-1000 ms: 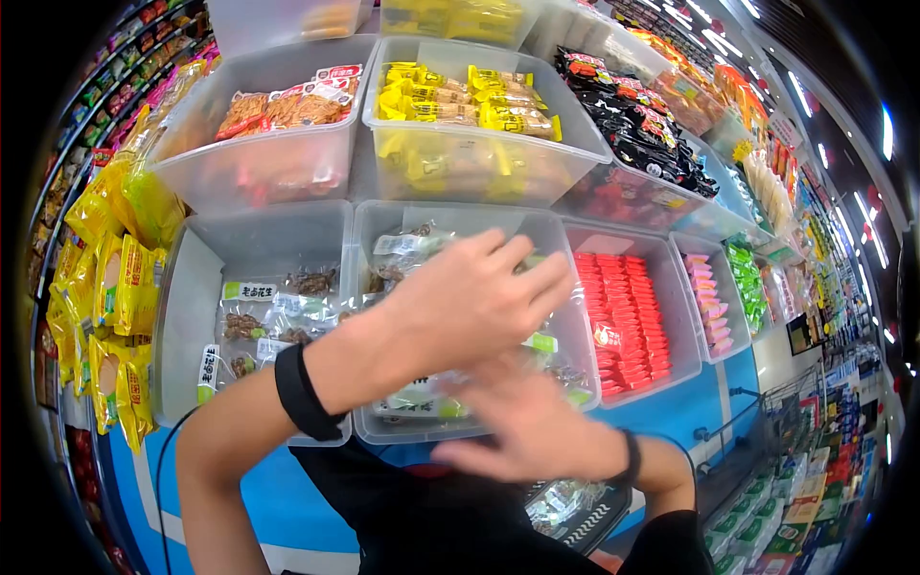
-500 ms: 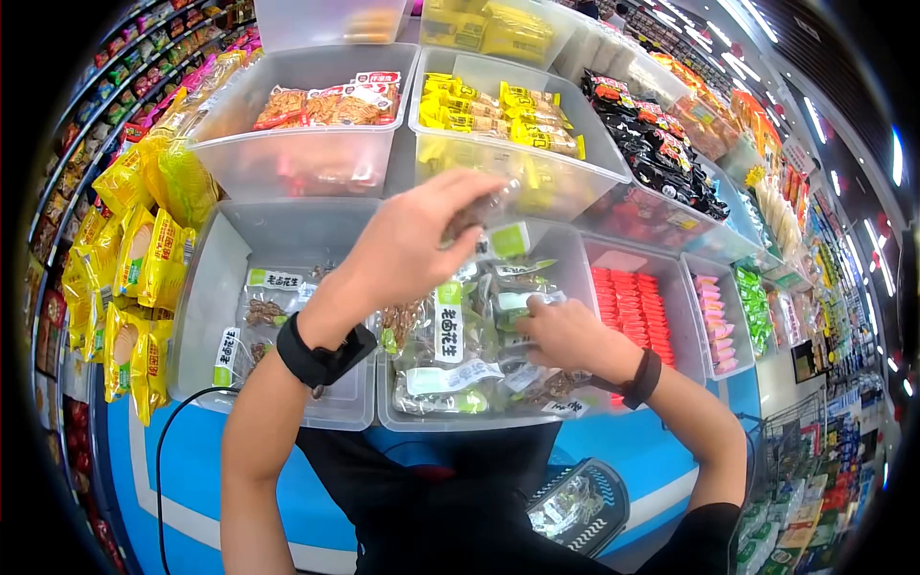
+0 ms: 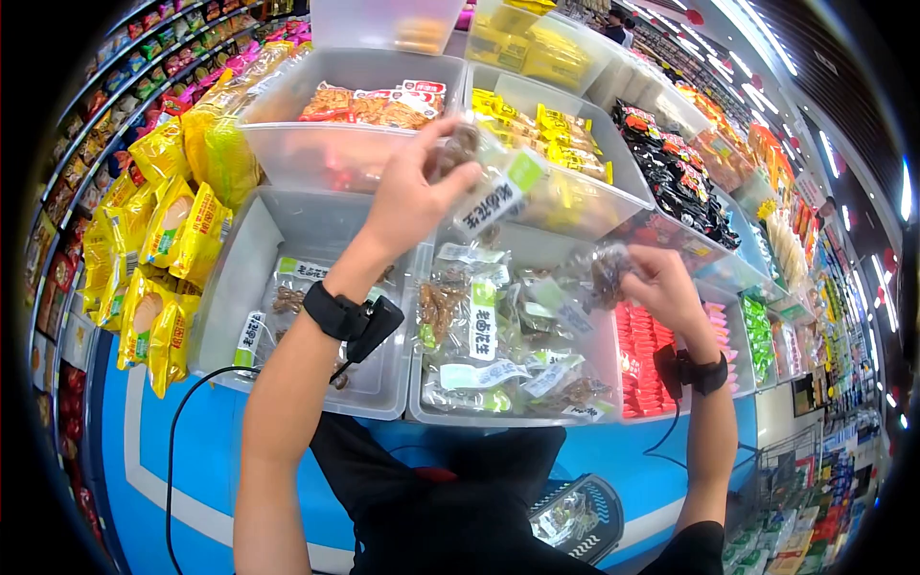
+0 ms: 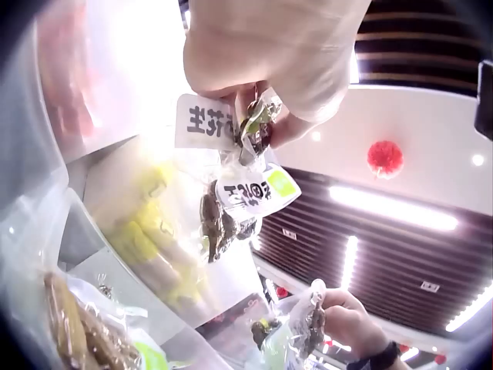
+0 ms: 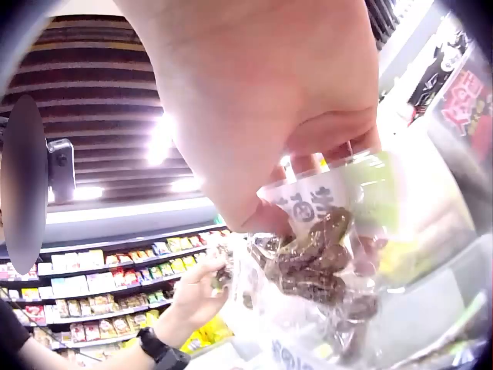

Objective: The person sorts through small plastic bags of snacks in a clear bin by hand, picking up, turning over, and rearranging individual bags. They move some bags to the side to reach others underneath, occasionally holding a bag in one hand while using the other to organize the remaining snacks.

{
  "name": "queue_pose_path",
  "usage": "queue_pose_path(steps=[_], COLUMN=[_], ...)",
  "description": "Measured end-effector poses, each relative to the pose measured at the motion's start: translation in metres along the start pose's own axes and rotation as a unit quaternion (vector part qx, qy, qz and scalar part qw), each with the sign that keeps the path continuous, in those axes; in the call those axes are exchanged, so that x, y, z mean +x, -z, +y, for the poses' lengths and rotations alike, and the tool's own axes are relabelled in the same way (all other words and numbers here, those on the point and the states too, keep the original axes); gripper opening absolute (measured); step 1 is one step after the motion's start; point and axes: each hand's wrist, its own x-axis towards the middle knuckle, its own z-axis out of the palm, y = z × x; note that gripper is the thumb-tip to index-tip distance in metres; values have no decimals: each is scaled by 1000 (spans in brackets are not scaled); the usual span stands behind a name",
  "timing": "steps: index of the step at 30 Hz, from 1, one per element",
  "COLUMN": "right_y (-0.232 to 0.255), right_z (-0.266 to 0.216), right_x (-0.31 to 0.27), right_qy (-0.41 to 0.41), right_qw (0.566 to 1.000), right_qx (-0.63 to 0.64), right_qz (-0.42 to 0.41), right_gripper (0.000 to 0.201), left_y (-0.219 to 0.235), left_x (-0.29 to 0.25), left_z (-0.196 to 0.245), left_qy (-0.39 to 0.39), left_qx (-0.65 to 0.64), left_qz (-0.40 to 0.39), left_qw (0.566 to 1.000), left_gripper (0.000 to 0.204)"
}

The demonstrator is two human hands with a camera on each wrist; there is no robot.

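Above the plastic bins, my left hand [image 3: 407,196] grips clear bags of braised peanuts [image 3: 498,192] with white and green labels. In the left wrist view two such bags [image 4: 250,193] hang from its fingers. My right hand [image 3: 666,287] pinches another peanut bag [image 3: 596,273] by one end, over the right side of the front middle bin [image 3: 508,420]. Seen from the right wrist, brown peanuts show through the clear film of that bag [image 5: 316,258]. More peanut bags [image 3: 484,331] lie jumbled in the bin below.
Left of it, another bin [image 3: 240,259] holds fewer peanut bags. Red packets [image 3: 642,355] fill the bin to the right. Behind stand bins of yellow packets [image 3: 565,139] and black packets [image 3: 671,158]. A dark basket [image 3: 599,513] sits low by the person's legs.
My hands were crossed over the middle bin, then separated. The left hand lifted peanut bags up towards the back bins. My right hand has risen out of the bin with a peanut bag.
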Motion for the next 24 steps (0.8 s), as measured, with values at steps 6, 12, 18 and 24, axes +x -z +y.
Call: queue_pose_path(steps=[6,12,18,24], right_y=[-50,-99,-39,-37], right_z=[-80,-122,-83,4], right_x=[29,75,34,-42], right_qy=[288,478,200,81], right_qw=[949,845,942,906], right_qx=[-67,-213,-161,-47], right_qz=[107,114,-217,-413], right_gripper=[24,54,59,68], left_y=[45,74,98,74], left_x=[17,19,22,16], left_z=[16,21,16,17], left_qy=[10,-25,-34,-37], left_qx=[-141,-125,-50,4], left_qz=[133,136,120,66], left_qw=[981,982,991,997], left_gripper=[43,42,42,45])
